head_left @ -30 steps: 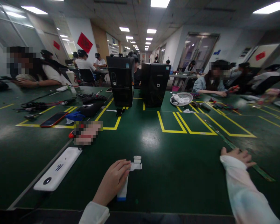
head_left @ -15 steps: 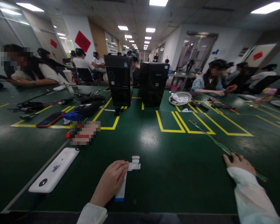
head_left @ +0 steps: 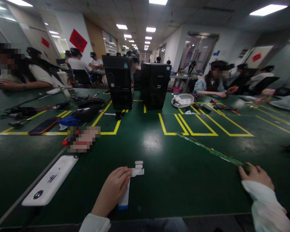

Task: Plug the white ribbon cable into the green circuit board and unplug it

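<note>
Our left hand (head_left: 114, 187) lies over the white ribbon cable (head_left: 124, 197) on the green table (head_left: 178, 187); whether it grips, we cannot tell. Our right hand (head_left: 257, 177) pinches the slim circuit board (head_left: 214, 151) at its near end.

- Left of the fingers of your left hand (head_left: 113, 189), the white, rounded oblong plastic device (head_left: 60, 170) bears a dark mark resembling "91", or "16" turned over.
- Beyond your fingers, the tall glossy black computer tower (head_left: 118, 93) and its boxy black neighbour (head_left: 154, 88) carry small stickers and marks you cannot read.
- Farther off, the red diamond-shaped sign (head_left: 78, 40) is illegible.
</note>
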The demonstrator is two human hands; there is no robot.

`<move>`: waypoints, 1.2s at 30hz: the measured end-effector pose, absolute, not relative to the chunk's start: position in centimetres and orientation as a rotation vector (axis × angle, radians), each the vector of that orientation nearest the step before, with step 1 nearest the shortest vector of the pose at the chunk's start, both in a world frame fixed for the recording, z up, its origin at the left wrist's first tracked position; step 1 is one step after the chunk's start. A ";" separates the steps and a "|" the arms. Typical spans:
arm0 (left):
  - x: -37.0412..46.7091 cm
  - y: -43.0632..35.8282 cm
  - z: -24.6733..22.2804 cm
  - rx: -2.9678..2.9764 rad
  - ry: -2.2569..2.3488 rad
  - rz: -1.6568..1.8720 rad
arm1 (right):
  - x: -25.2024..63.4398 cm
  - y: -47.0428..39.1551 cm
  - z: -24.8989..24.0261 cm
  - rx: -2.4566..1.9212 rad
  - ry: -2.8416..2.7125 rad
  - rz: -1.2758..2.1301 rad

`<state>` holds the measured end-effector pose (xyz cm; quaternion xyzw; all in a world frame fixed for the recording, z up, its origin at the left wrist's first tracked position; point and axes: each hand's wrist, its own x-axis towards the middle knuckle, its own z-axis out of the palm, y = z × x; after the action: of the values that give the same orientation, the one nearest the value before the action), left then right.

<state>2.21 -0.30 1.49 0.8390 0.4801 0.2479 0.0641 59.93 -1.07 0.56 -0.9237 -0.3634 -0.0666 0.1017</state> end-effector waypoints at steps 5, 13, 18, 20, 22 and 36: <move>2.3 -0.3 1.5 2.532 1.434 0.793 | 59.0 -1.2 0.8 -2.724 -1.053 -0.300; 2.5 -0.4 2.1 2.536 1.441 0.738 | 61.7 0.2 -0.8 -2.688 -1.358 -0.226; 2.5 -0.5 2.2 2.533 1.438 0.745 | 63.3 3.0 -2.1 -2.453 -1.715 -0.281; 2.5 -0.4 2.2 2.534 1.437 0.744 | 63.2 4.5 -2.5 -2.335 -1.829 -0.293; 2.5 -0.4 2.2 2.531 1.439 0.744 | 62.4 5.9 -2.9 -2.216 -1.910 -0.330; 2.3 -0.3 1.7 2.527 1.446 0.738 | 44.4 10.0 -2.0 -1.729 -2.200 -0.450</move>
<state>2.29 -0.33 1.74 0.8394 0.4803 0.2451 0.0688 44.37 9.99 -2.03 -0.6030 -0.7670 -0.1567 0.1531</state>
